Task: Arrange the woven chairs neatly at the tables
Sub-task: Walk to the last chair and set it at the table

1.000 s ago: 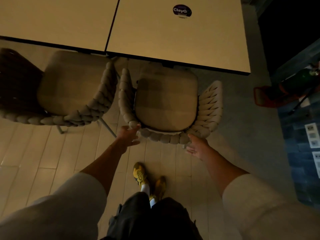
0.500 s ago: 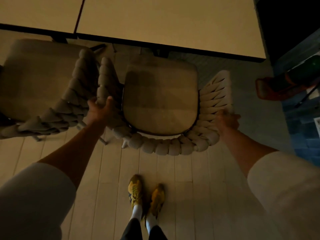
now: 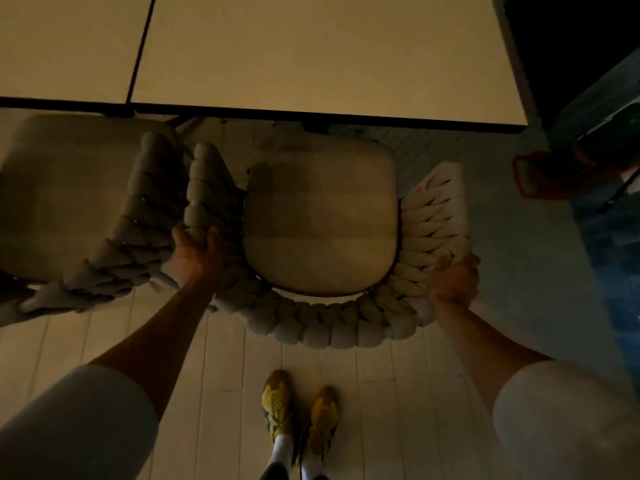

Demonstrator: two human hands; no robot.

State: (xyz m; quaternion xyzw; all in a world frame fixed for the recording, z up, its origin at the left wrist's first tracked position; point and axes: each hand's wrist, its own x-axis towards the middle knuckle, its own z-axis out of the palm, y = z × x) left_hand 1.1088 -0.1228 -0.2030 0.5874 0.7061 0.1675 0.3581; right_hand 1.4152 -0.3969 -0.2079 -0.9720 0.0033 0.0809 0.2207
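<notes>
A beige woven chair (image 3: 320, 220) with a thick braided backrest and a square seat cushion stands in front of me, facing the right-hand table (image 3: 322, 53). My left hand (image 3: 194, 256) grips the left side of its braided rim. My right hand (image 3: 453, 280) grips the right rear corner of the rim. The seat's front edge lies just short of the table's dark edge. A second woven chair (image 3: 79, 206) stands directly to the left, its armrest nearly touching the first chair, at the left-hand table (image 3: 65, 43).
The two pale tabletops butt together along a dark seam. My yellow shoes (image 3: 298, 414) stand on pale floor planks behind the chair. A red-rimmed object (image 3: 540, 174) and dark items lie on the floor at the right, beside a blue patterned surface.
My hands went from hovering behind the backrest to gripping its two sides. The view shifted so the chair sits closer below me and the table edge lower in frame.
</notes>
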